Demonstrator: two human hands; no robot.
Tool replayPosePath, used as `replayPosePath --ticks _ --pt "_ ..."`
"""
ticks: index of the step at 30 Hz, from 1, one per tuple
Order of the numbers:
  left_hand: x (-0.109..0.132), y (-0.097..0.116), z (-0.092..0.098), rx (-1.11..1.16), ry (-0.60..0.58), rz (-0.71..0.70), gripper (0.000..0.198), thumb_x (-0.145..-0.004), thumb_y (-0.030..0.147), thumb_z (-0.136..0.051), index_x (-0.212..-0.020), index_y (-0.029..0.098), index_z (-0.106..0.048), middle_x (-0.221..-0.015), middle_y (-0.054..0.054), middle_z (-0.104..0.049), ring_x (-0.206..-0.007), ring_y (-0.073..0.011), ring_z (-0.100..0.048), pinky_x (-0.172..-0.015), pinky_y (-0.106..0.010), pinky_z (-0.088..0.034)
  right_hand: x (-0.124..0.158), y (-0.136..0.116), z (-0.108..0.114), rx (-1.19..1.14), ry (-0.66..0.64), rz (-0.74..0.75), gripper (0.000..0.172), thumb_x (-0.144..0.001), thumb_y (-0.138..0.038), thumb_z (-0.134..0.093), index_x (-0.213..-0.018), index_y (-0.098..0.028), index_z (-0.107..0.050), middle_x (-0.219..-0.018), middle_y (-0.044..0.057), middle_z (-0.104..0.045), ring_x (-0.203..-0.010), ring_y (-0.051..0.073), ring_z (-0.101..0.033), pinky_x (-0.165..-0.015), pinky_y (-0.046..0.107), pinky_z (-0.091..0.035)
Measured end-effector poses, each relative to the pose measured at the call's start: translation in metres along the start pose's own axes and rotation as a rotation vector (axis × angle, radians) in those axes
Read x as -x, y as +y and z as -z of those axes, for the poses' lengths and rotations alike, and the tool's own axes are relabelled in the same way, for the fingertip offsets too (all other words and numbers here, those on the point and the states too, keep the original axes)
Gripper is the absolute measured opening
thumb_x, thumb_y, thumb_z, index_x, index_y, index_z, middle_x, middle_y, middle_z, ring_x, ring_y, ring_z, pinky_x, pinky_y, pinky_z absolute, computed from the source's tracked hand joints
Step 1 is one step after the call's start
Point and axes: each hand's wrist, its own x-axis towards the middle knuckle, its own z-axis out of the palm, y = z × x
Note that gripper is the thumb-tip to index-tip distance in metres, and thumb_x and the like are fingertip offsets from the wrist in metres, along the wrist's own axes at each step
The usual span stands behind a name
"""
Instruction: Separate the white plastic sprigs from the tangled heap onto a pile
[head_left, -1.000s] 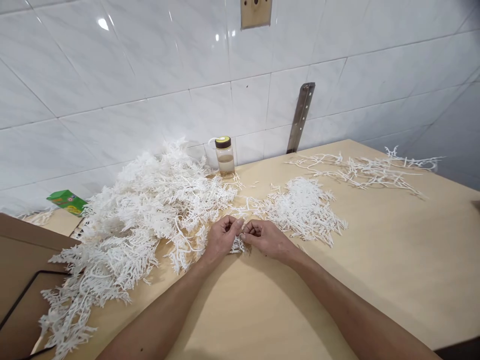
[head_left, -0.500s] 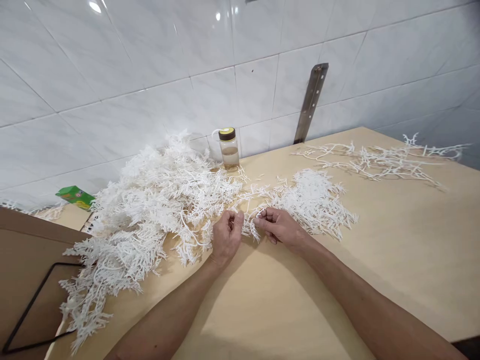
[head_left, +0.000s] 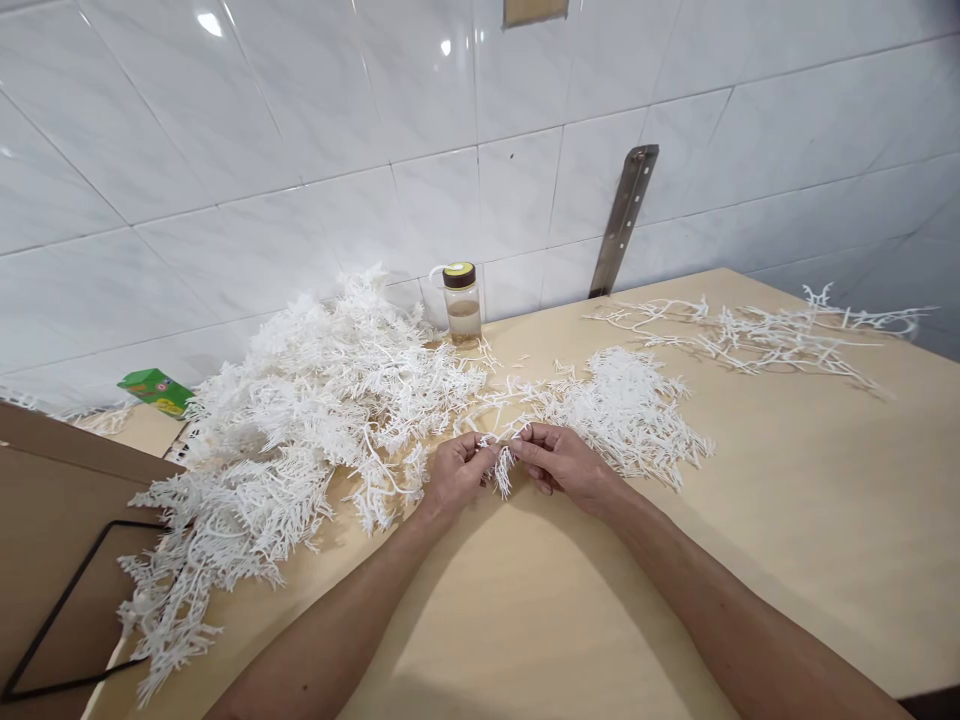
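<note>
My left hand (head_left: 454, 473) and my right hand (head_left: 564, 463) meet over the wooden table (head_left: 750, 500), both pinched on a small white plastic sprig (head_left: 502, 462) that hangs between the fingertips. A big heap of white branched plastic sprigs (head_left: 300, 410) lies just left of my left hand. A smaller pile of short white pieces (head_left: 622, 405) sits right behind my right hand.
A clear jar with a brown lid (head_left: 461, 303) stands against the tiled wall. Bare white stems (head_left: 757, 335) are scattered at the far right. A green box (head_left: 156, 390) and a brown cardboard sheet (head_left: 45, 560) lie at the left. A metal bracket (head_left: 624, 215) leans up the wall.
My hands parted slightly half a second ago, then came back together on the sprig. The view shifted a little; the piles stay where they were.
</note>
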Motion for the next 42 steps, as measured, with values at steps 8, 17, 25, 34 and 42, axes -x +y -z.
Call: replayPosePath --ticks 8,17,25,34,42 --pt "-0.001 0.003 0.003 0.034 -0.097 0.038 0.043 -0.073 0.053 -0.074 -0.086 0.013 -0.066 -0.067 -0.001 -0.059 -0.057 -0.0102 -0.053 -0.052 -0.021 -0.041 -0.001 0.002 0.001 0.020 0.008 0.023 0.034 -0.084 -0.052 -0.068 -0.084 -0.018 -0.062 -0.054 -0.005 -0.050 -0.043 0.008 -0.044 -0.041 0.021 -0.036" --pt "-0.005 0.002 0.009 -0.008 -0.174 0.050 0.045 -0.071 0.056 -0.075 -0.078 0.013 -0.061 -0.061 -0.001 -0.059 -0.050 -0.0102 -0.054 -0.048 -0.021 -0.043 0.000 0.000 0.001 0.017 -0.022 0.007 0.037 -0.082 -0.054 -0.068 -0.080 -0.018 -0.061 -0.056 -0.004 -0.052 -0.044 0.008 -0.046 -0.043 0.022 -0.036" --pt "-0.008 -0.004 0.012 -0.110 -0.183 0.067 0.042 -0.075 0.053 -0.072 -0.088 0.014 -0.063 -0.064 0.001 -0.060 -0.048 -0.0097 -0.055 -0.045 -0.021 -0.046 0.000 0.002 0.003 -0.005 -0.008 -0.009 0.034 -0.082 -0.051 -0.069 -0.084 -0.018 -0.064 -0.058 -0.005 -0.051 -0.044 0.007 -0.044 -0.043 0.022 -0.034" --pt "-0.007 -0.007 0.009 -0.170 -0.077 0.003 0.038 -0.078 0.051 -0.069 -0.086 0.015 -0.065 -0.056 0.003 -0.055 -0.044 -0.0085 -0.052 -0.041 -0.019 -0.045 -0.001 0.002 -0.001 0.104 0.043 0.019 0.033 -0.083 -0.049 -0.067 -0.091 -0.017 -0.066 -0.058 -0.004 -0.055 -0.042 0.008 -0.045 -0.042 0.023 -0.035" --pt "-0.005 -0.003 0.009 -0.182 -0.097 0.041 0.041 -0.074 0.055 -0.071 -0.081 0.015 -0.064 -0.053 0.005 -0.051 -0.040 -0.0071 -0.046 -0.038 -0.019 -0.039 -0.001 0.005 -0.003 0.166 0.089 0.030 0.029 -0.086 -0.047 -0.062 -0.083 -0.018 -0.064 -0.053 -0.005 -0.053 -0.040 0.009 -0.046 -0.042 0.022 -0.036"
